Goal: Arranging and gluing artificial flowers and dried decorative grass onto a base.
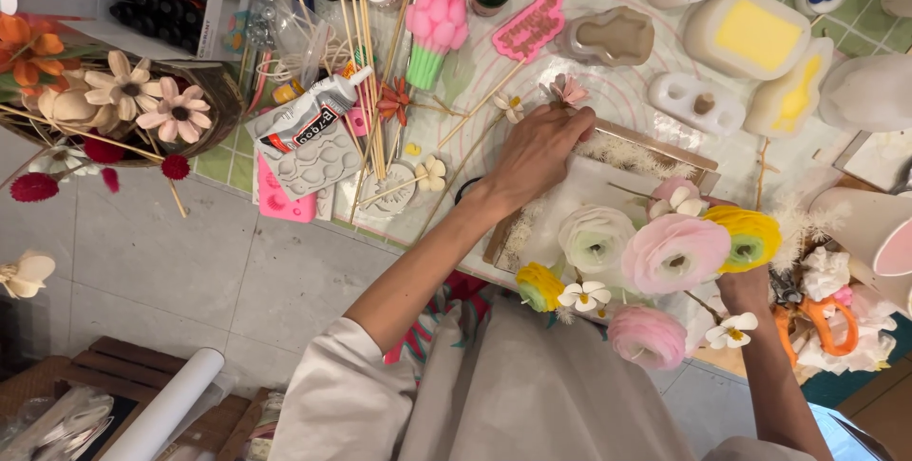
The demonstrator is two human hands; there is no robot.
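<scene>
The left hand point(537, 150) rests knuckles-up on the wooden frame point(655, 146), fingers curled over its top edge by a small pink flower point(567, 91), while the right hand point(744, 288) is mostly hidden behind the bouquet point(665, 252) it grips from below, so its fingers can't be made out.

Glue tube point(311, 112) sits on the grey silicone mould point(309, 162), wooden skewers point(366, 91) just right of it, flower basket point(142, 100) far left on the worktop point(608, 91).
</scene>
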